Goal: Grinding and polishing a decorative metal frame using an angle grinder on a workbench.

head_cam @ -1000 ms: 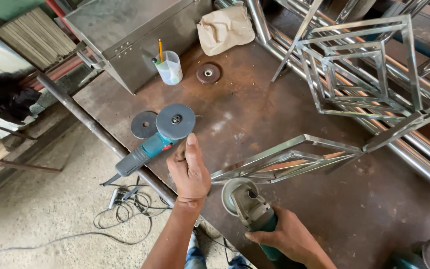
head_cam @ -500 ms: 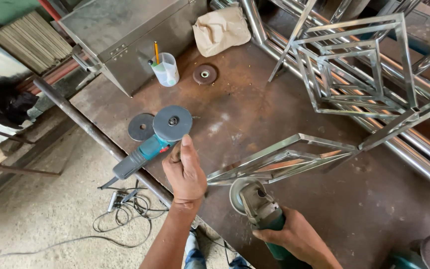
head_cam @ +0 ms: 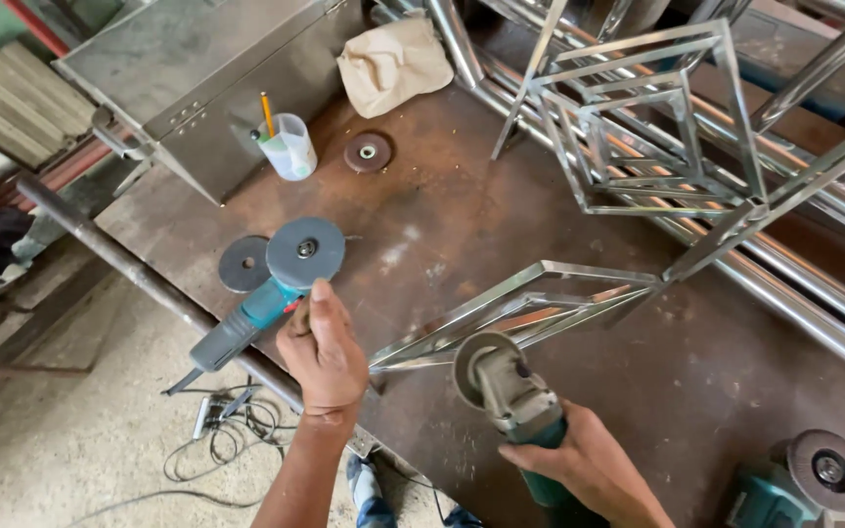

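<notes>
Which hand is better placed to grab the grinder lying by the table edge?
Left. The left hand hovers right beside the lying grinder, apparently empty; the right hand already grips another grinder.

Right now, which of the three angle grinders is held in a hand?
The grinder at bottom centre: the right hand grips it. The left-edge one and the bottom-right one lie free.

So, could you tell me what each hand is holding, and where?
The right hand grips an angle grinder by its body; the left hand holds nothing.
</notes>
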